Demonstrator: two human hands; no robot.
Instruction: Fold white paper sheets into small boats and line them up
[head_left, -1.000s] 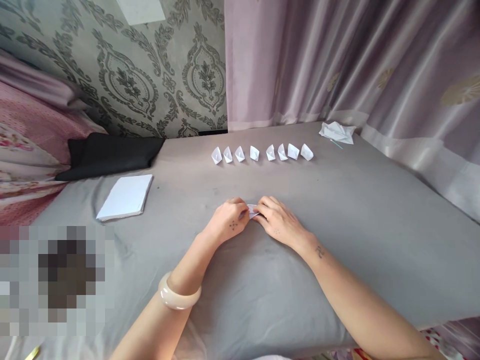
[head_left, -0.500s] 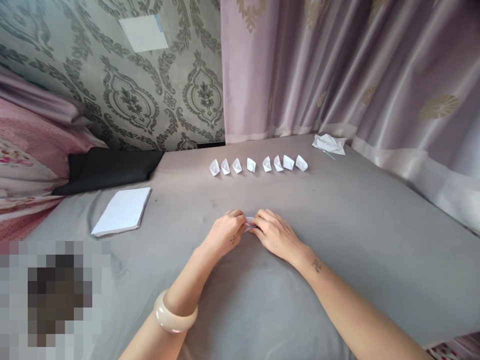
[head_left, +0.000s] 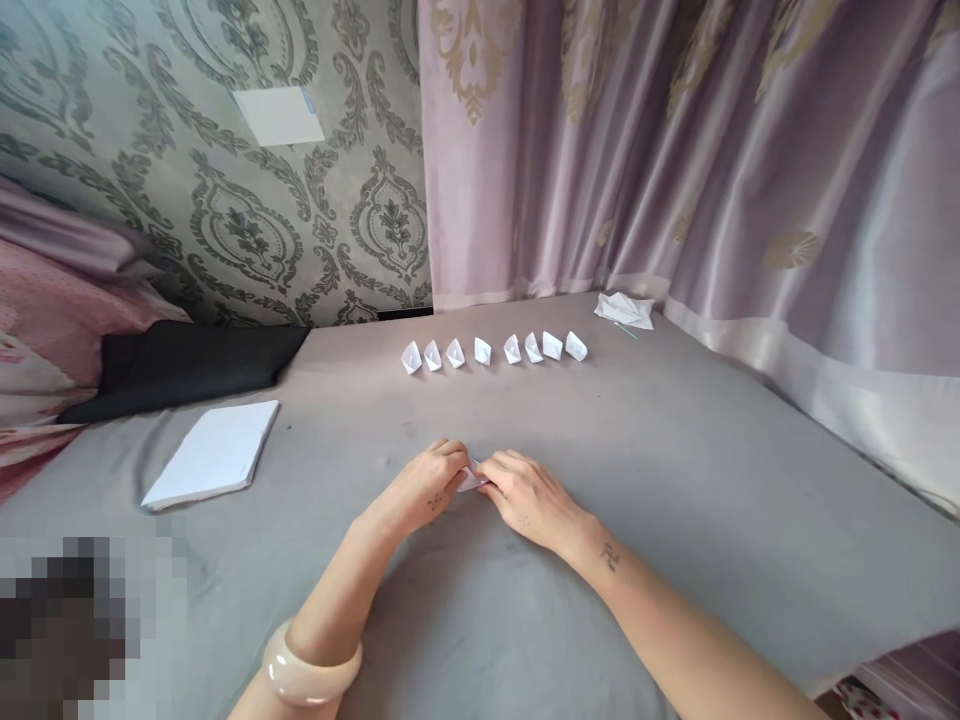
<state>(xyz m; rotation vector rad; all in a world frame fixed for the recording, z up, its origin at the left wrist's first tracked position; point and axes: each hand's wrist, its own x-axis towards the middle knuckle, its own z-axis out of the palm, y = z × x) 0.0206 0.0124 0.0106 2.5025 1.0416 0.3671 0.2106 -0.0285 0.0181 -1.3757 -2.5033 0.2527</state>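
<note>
Between my two hands is a small piece of folded white paper (head_left: 471, 478), low over the grey cloth (head_left: 525, 620). My left hand (head_left: 427, 484) pinches its left end, with the fingers curled over it. At the right end, my right hand (head_left: 526, 494) grips the paper between thumb and fingers. Most of the paper's shape is hidden by the fingers. Beyond my hands, several small folded white paper boats (head_left: 483, 351) stand in a row across the cloth.
To the left lies a stack of white paper (head_left: 214, 455), with a black cloth (head_left: 195, 365) behind it. Crumpled white paper (head_left: 624, 310) and a thin pale green stick (head_left: 625, 331) lie at the back right. Curtains (head_left: 480, 200) and a patterned wall (head_left: 247, 220) border the far side.
The camera view has tilted up and turned slightly right, so everything sits lower and further left. Both hands still hold the folded paper, with small shifts of the fingers.
</note>
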